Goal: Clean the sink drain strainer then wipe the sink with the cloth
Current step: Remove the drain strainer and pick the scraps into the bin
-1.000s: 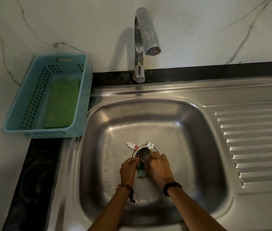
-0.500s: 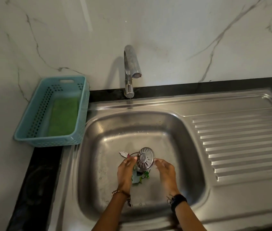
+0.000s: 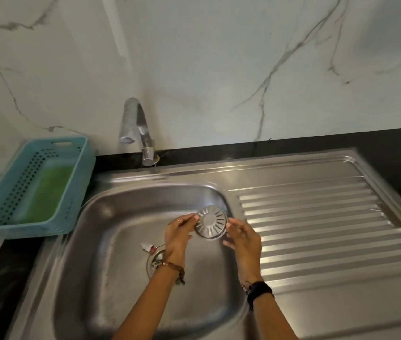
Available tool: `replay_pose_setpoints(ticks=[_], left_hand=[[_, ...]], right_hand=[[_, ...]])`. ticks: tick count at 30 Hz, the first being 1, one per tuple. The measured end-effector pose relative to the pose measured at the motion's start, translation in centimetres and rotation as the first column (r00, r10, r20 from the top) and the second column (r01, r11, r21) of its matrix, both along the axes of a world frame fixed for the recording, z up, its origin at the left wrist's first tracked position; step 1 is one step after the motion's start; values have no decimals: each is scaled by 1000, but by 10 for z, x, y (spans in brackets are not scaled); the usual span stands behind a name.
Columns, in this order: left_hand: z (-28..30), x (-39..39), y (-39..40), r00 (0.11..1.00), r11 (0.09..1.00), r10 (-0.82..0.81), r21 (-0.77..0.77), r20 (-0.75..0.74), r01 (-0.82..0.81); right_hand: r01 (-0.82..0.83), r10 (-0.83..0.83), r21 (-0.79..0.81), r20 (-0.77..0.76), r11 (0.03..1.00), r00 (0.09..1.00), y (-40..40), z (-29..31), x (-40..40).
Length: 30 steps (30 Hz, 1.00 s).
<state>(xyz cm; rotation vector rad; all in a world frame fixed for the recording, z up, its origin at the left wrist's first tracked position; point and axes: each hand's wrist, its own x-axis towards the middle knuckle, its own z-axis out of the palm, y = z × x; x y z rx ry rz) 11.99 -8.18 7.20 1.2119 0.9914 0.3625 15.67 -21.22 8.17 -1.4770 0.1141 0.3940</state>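
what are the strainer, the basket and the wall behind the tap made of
Strainer: looks like stainless steel, dull silver sheen, punched radial slots.
Basket: probably plastic, matte light blue, moulded with rows of small holes and a handle cutout.
Wall: marble or marble-look tile, glossy white with grey veins; which one cannot be told.

White veined marble wall [image 3: 219, 69], black counter [image 3: 391, 141]

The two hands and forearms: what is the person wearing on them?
Both forearms are bare, with no sleeves in view. The left hand has a thin ring on one finger and a beaded bracelet in brown tones at the wrist, with a small dangling piece. The right hand has a black band at the wrist.
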Motion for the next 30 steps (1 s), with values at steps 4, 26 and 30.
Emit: replay_pose_setpoints(ticks=[4, 26, 30], left_hand=[[6, 53, -32, 999, 998, -38, -59, -33, 36], [-13, 142, -79, 982, 922, -17, 378, -188, 89], [-12, 125, -78, 988, 939, 12, 341, -151, 41]], right_hand=[[61, -57, -32, 115, 998, 992, -31, 5, 52], [-40, 240, -533, 312, 845, 919, -62, -18, 152], [-17, 209, -505, 325, 863, 922, -57, -7, 146]])
